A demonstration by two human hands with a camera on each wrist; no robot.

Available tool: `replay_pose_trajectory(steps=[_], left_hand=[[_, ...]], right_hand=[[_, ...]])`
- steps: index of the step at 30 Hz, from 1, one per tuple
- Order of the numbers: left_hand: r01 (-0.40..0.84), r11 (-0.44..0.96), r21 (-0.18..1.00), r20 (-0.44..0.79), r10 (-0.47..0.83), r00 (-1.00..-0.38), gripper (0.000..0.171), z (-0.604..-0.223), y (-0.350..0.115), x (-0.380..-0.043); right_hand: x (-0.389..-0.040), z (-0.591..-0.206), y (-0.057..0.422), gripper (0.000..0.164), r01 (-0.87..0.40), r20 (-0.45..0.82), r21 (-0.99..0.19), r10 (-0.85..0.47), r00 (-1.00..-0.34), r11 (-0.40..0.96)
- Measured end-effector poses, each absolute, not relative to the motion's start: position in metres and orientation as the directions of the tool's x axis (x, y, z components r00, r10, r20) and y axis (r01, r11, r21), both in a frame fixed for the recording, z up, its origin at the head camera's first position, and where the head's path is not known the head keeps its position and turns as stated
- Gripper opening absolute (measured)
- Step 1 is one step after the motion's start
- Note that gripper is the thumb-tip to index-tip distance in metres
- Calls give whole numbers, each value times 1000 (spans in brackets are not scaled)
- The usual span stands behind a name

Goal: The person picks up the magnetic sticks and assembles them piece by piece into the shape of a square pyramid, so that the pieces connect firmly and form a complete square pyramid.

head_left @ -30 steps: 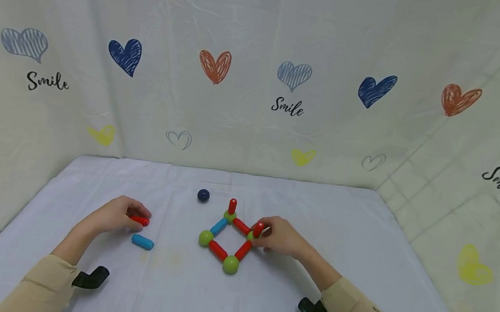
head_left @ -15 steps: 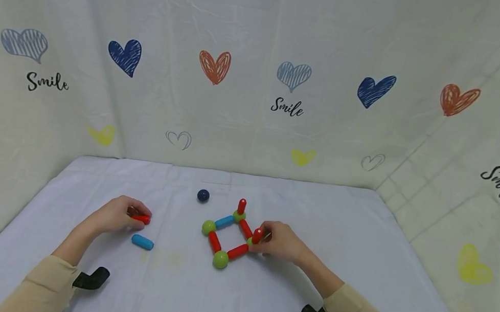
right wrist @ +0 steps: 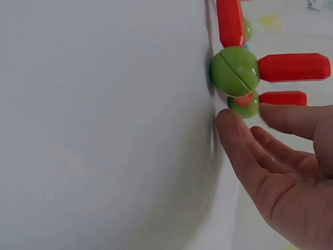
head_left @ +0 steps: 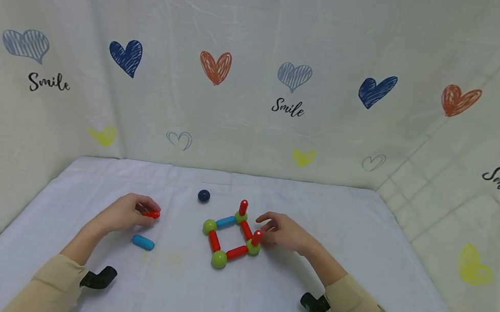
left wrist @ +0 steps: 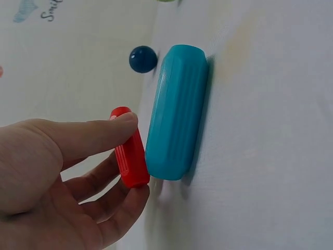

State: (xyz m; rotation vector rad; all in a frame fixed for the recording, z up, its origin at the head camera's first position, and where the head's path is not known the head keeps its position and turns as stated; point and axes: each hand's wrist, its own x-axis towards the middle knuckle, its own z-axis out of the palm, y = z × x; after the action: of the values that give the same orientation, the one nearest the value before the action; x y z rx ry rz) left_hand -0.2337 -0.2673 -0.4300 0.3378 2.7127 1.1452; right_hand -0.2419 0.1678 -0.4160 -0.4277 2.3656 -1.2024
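My left hand (head_left: 129, 212) pinches a short red rod (left wrist: 131, 156) between thumb and fingers, over the left of the table. A blue rod (head_left: 143, 242) lies on the cloth just nearer than that hand. At the middle sits a square frame of rods and green balls (head_left: 219, 259): three red sides and one blue side (head_left: 226, 222). Two red rods stand upright from its far ball (head_left: 243, 207) and its right ball (head_left: 256, 237). My right hand (head_left: 285, 233) is beside the right ball, its fingers spread loosely and holding nothing.
A dark blue ball (head_left: 203, 196) rests on the white cloth (head_left: 160, 295) behind the frame. Black curved pieces (head_left: 99, 278) stick out from both sleeves. A pale curtain (head_left: 244, 124) printed with hearts hangs behind the table.
The square frame has turned on the table, its near ball shifting left. My right hand has let go of the right corner. My left hand has moved slightly right and up with the red rod.
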Motion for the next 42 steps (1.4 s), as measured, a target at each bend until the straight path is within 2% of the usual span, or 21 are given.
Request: replay_pose_trajectory(steps=[5,10,17,28,42], left_hand=[[147,662,735,-61,279,-958,25,-429,-265,-235],[157,651,743,-49,287,-957,26,-430,-261,-237],[140,632,762,-59,283,-957,27,-431,-254,-239],[148,613,776,-45,288,-957,26,-431,-242,-239],[186,584,791,-7,311,-950,24,-433,-217,-244]], right_hand=[[-250,-421,162,38,41,-293,-847,-402,-867,530],[-254,-424,153,43,98,-325,-850,-367,-872,518],[-256,-427,143,47,92,-311,-843,-342,-887,529],[-255,-429,132,62,68,-294,-814,-309,-904,577],[-247,-429,129,63,79,-283,-802,-260,-923,592]])
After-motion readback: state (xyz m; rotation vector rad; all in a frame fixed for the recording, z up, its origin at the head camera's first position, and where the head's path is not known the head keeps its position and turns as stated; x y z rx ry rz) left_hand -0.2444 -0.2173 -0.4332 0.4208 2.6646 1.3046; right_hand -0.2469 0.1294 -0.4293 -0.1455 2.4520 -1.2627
